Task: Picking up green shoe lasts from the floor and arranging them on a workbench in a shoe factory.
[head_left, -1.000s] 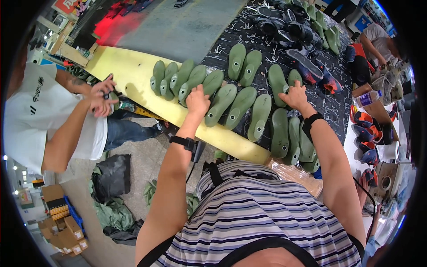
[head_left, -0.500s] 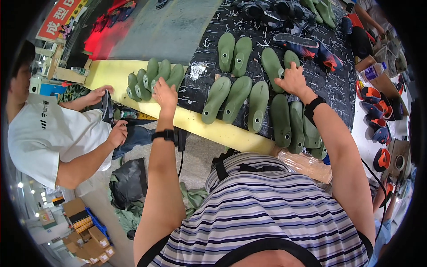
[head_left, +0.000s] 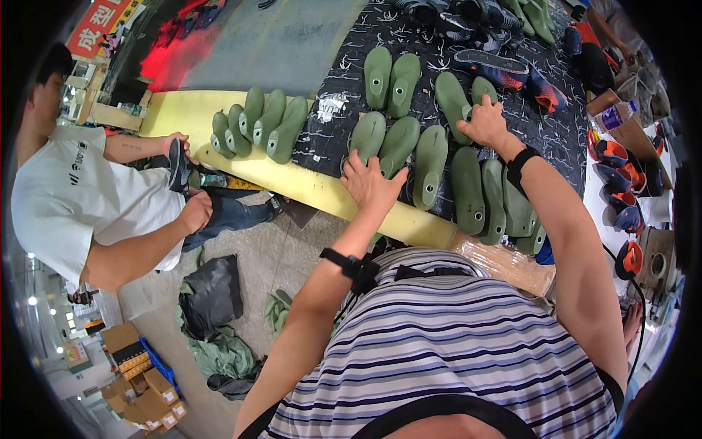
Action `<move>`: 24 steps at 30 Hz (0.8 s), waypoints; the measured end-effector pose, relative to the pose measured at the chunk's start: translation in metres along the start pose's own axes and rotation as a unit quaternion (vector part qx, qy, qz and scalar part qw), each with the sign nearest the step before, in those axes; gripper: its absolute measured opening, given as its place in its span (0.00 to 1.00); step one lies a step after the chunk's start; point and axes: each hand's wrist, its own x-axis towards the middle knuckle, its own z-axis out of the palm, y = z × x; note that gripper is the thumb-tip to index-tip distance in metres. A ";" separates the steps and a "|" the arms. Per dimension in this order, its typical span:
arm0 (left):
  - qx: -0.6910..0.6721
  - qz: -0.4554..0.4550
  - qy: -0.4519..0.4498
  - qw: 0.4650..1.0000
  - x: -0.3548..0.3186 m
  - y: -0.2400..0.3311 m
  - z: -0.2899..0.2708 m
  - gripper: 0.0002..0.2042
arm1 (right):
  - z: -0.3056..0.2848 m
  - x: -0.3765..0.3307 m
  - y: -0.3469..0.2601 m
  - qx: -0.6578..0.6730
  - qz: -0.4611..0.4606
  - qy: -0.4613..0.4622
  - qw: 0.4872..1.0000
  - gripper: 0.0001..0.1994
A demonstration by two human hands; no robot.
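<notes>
Green shoe lasts (head_left: 398, 143) lie under both hands (head_left: 373, 183).

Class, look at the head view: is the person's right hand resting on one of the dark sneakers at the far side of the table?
No. The right hand lies on a green shoe last, short of the dark sneaker.

Workbench (head_left: 219, 117) with a yellow front strip and a dark patterned mat (head_left: 563, 139) over the rest — a grey sheet (head_left: 292, 44) at the far left. On it: a tight cluster of five green shoe lasts (head_left: 259, 128) at the left edge, a crumpled scrap of paper (head_left: 333, 107) just beside them, two rows of green lasts (head_left: 431, 157) across the middle and right. Farther back — a dark shoe with an orange sole (head_left: 504, 69) and more dark shoes (head_left: 439, 14) near the far edge.
</notes>
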 end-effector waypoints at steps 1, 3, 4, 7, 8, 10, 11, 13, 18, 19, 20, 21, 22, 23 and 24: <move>0.005 -0.002 0.011 1.000 0.001 0.000 0.001 0.27 | 0.000 0.000 0.000 -0.008 -0.006 -0.019 1.000 0.30; 0.029 -0.006 -0.012 0.999 0.005 -0.004 0.004 0.26 | -0.001 0.001 0.001 -0.010 -0.011 -0.021 1.000 0.30; 0.011 0.005 0.012 1.000 0.004 -0.008 0.005 0.24 | -0.001 0.000 0.001 -0.024 -0.018 -0.035 0.999 0.30; -0.008 0.020 0.007 1.000 -0.001 -0.031 0.005 0.24 | -0.001 -0.002 0.002 0.024 0.032 -0.014 0.999 0.29; -0.020 0.043 0.037 0.998 -0.006 -0.042 0.003 0.24 | -0.001 -0.003 0.002 0.043 0.030 -0.021 0.998 0.30; -0.019 0.027 0.042 0.999 -0.013 -0.068 -0.005 0.24 | 0.000 -0.003 0.002 0.050 0.045 -0.006 0.998 0.29; -0.023 0.013 0.055 0.998 -0.008 -0.082 -0.007 0.25 | 0.001 -0.002 0.002 0.051 0.057 0.003 0.997 0.29; 0.022 0.014 0.084 0.996 0.006 -0.106 -0.008 0.25 | 0.003 0.001 0.003 0.043 0.028 -0.016 0.999 0.28; 0.090 -0.070 0.074 0.991 0.056 -0.121 -0.008 0.26 | 0.010 0.001 0.005 0.081 0.064 0.004 0.995 0.29; 0.081 -0.074 0.041 0.993 0.059 -0.115 -0.011 0.26 | 0.010 -0.001 0.005 0.086 0.062 -0.002 0.994 0.29; 0.080 -0.069 0.049 0.993 0.059 -0.106 -0.015 0.26 | 0.009 -0.001 0.004 0.096 0.071 -0.008 0.993 0.29; 0.077 -0.024 0.105 0.991 0.059 -0.093 -0.018 0.28 | 0.008 -0.002 0.003 0.107 0.081 -0.012 0.991 0.28; 0.071 0.015 0.151 0.986 0.061 -0.076 -0.019 0.29 | 0.006 -0.002 0.003 0.119 0.089 0.001 0.989 0.28; 0.036 0.040 0.147 0.988 0.054 -0.056 -0.017 0.33 | 0.004 -0.002 0.002 0.116 0.097 -0.011 0.988 0.28; -0.017 0.076 0.141 0.987 0.046 -0.034 -0.011 0.32 | 0.003 -0.002 0.001 0.119 0.096 -0.018 0.988 0.28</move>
